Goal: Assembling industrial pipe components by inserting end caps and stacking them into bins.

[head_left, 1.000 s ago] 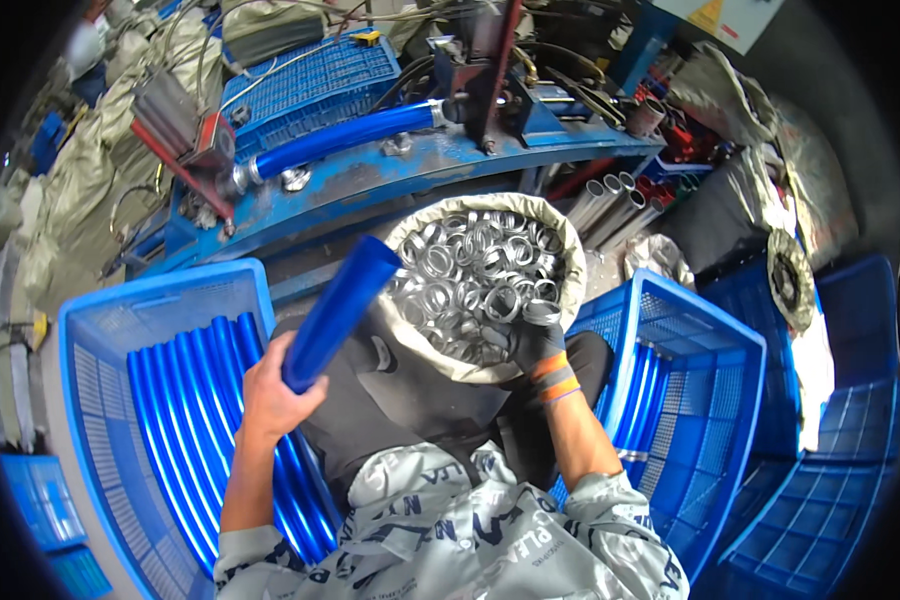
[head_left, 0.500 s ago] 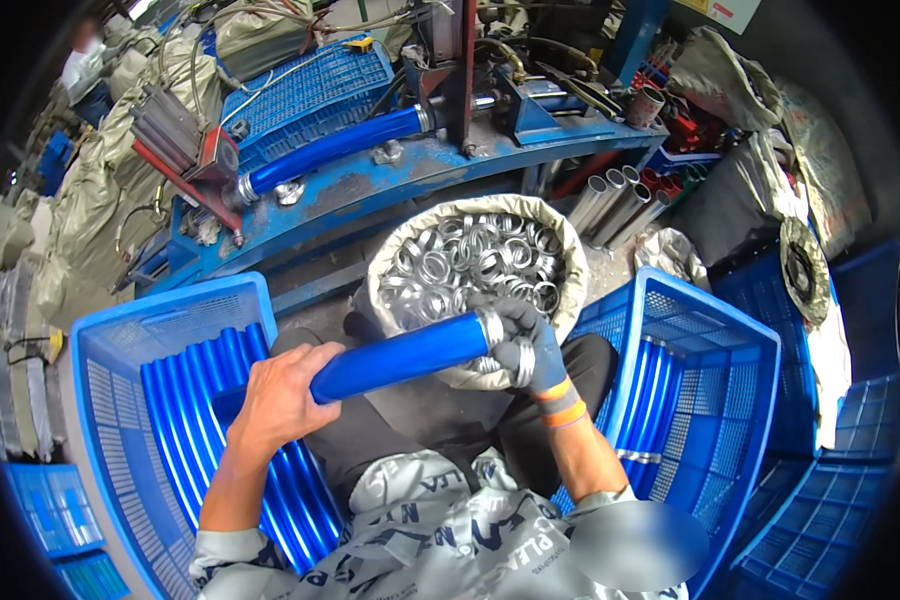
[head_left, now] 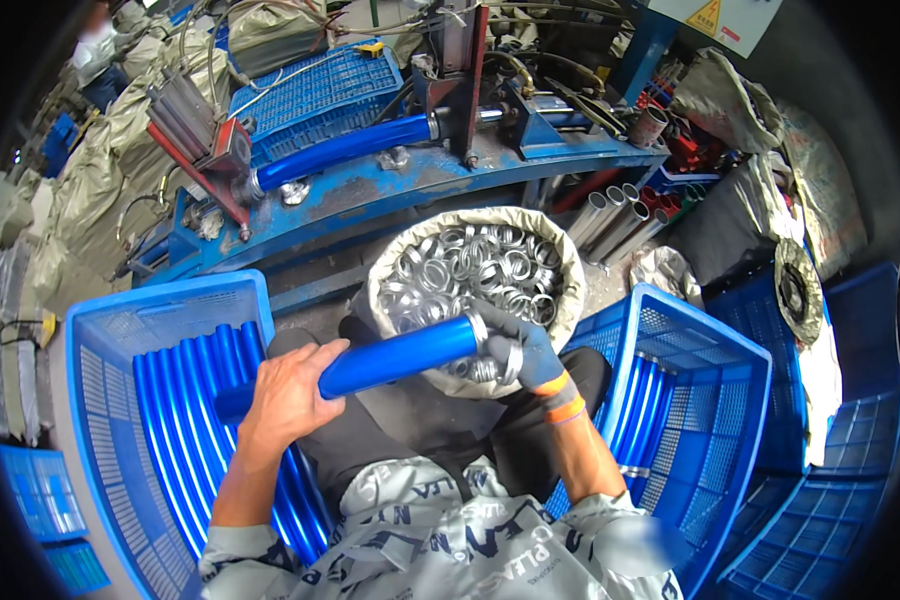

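A shiny blue tube [head_left: 405, 357] lies across my lap, tilted up toward the right. Bare fingers of my left hand [head_left: 295, 392] wrap around it left of its middle. My right hand [head_left: 520, 345], in a dark glove with an orange cuff, closes at the tube's right end, where a silver metal ring [head_left: 478, 327] sits on the rim. More silver rings [head_left: 513, 362] hang in or on the gloved fingers. Just beyond stands a pale sack [head_left: 378, 283] filled with loose silver rings [head_left: 488, 275].
Blue crates stand at my left [head_left: 82, 350] and right [head_left: 715, 335], both holding blue tubes. Ahead runs a blue metal bench [head_left: 345, 190] with another blue tube [head_left: 345, 147] clamped along it. Bare metal tubes [head_left: 610, 215] stand beneath its right end. A person [head_left: 95, 55] is far left.
The view has shifted slightly. My right hand stays at the tube's right end, its fingers a little differently placed around the ring. My left hand keeps its hold.
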`<action>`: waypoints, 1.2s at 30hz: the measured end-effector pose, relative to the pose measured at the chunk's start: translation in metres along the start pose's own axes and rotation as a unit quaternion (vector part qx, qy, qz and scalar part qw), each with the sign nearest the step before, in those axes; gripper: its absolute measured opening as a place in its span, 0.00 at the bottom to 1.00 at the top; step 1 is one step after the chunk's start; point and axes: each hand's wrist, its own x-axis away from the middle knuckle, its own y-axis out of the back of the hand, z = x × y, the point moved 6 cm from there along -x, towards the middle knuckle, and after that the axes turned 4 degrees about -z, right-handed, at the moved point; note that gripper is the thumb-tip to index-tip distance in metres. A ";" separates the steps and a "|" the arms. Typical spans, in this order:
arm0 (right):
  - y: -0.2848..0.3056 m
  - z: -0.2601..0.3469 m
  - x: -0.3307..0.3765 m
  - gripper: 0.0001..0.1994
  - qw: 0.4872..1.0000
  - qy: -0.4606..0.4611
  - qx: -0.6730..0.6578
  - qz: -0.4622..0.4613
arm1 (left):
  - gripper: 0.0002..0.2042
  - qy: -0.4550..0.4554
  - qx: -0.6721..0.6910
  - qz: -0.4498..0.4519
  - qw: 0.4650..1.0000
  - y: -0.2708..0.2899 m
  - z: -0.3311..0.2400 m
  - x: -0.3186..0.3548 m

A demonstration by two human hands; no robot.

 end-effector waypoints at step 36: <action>-0.064 0.004 -0.018 0.46 0.996 0.010 -0.023 -0.081 | 0.24 0.207 0.775 -0.292 0.520 -0.111 0.059 0.029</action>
